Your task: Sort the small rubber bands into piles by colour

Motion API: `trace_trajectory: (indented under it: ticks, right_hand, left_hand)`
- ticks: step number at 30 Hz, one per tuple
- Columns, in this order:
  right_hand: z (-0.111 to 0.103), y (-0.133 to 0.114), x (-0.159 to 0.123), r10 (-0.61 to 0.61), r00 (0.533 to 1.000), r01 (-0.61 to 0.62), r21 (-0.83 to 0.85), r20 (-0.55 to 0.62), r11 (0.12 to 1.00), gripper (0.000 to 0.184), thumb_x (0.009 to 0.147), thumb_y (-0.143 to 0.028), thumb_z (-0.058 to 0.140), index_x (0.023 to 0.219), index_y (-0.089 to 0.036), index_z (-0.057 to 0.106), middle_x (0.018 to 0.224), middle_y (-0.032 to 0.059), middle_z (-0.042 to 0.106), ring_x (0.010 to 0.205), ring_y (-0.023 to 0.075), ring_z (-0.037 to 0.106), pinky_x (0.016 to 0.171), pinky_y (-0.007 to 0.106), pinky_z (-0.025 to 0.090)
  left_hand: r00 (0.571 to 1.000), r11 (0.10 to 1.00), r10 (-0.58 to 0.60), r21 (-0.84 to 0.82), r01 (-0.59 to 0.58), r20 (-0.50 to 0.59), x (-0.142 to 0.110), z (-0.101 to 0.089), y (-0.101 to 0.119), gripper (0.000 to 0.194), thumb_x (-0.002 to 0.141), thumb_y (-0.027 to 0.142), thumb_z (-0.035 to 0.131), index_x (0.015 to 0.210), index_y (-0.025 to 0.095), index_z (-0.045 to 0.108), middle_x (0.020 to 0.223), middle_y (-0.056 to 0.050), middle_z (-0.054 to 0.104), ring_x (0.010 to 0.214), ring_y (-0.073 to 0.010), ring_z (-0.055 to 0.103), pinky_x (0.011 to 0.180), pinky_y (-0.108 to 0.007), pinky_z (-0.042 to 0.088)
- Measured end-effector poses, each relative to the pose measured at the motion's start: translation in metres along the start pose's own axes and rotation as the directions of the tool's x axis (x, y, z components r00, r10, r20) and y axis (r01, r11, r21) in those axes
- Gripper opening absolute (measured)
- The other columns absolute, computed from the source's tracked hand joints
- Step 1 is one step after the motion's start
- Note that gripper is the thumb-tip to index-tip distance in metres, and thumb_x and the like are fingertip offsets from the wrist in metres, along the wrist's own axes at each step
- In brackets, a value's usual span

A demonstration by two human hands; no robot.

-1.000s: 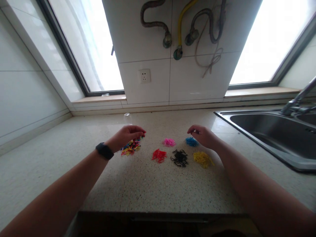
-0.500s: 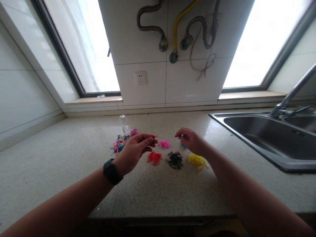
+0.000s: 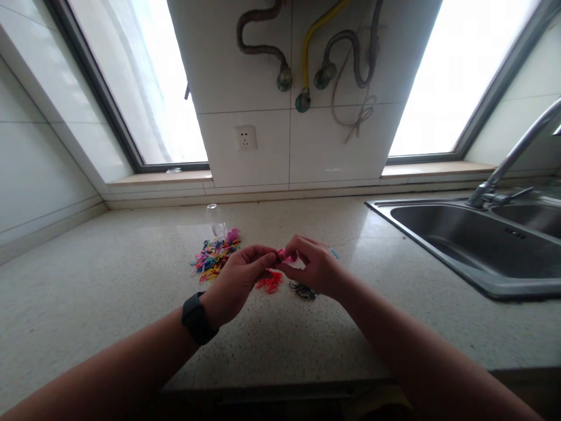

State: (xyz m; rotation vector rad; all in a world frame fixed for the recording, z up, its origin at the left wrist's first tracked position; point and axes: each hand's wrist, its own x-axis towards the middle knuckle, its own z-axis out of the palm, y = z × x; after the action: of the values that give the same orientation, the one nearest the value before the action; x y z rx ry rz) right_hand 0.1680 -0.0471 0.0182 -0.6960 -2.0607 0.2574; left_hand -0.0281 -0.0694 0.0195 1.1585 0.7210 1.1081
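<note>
Now that the right hand [image 3: 313, 268] has swung in to meet the left hand [image 3: 241, 275], both are at one small reddish piece [image 3: 280, 255]. The left's thumb and fingers pinch it; the right is half-curled, its grip unclear. The piece looks thin, partly hidden — from it, the mixed pile [image 3: 213, 257] sits at nine o'clock, the red pile [image 3: 270, 283] at seven, the black pile [image 3: 302, 290] at five.

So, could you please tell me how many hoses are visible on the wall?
3: a brown hose at left, a yellow hose in the middle, and a grey hose at right. None looks hidden.
</note>
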Motion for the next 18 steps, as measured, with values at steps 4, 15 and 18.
trace_trajectory:
  ticks: [4,15,18]
  right_hand:
    - [-0.002,-0.001,0.0,-0.022,1.0,0.022,0.009,0.002,1.0,0.011,0.083,-0.026,0.071,0.088,-0.02,0.064,0.075,-0.0026,0.058,0.057,0.0072,0.043,0.057,0.022,0.036]
    - [-0.011,-0.001,-0.001,0.042,0.997,-0.037,0.07,-0.069,0.997,0.002,0.082,-0.02,0.067,0.082,-0.019,0.065,0.069,-0.003,0.057,0.056,0.0076,0.045,0.052,0.022,0.036]
    - [-0.015,0.002,-0.001,0.09,0.992,-0.079,0.123,-0.089,0.989,0.004,0.081,-0.021,0.068,0.079,-0.019,0.065,0.064,-0.0038,0.054,0.054,0.0078,0.042,0.049,0.023,0.035]
  left_hand:
    - [1.0,1.0,0.017,-0.016,-0.017,-0.02,-0.001,0.001,0.0,0.018,0.081,0.026,0.077,0.094,0.014,0.073,0.093,-0.006,0.076,0.082,-0.012,0.07,0.073,-0.02,0.055]
    - [0.996,0.999,0.006,-0.038,-0.01,-0.089,-0.005,0.004,0.004,0.025,0.077,0.025,0.081,0.098,0.015,0.072,0.095,-0.007,0.077,0.087,-0.0162,0.074,0.078,-0.023,0.057]
    - [0.995,1.0,0.011,-0.025,-0.014,-0.097,-0.007,0.007,0.008,0.026,0.076,0.025,0.082,0.098,0.015,0.071,0.097,-0.007,0.077,0.089,-0.0177,0.074,0.077,-0.025,0.058]
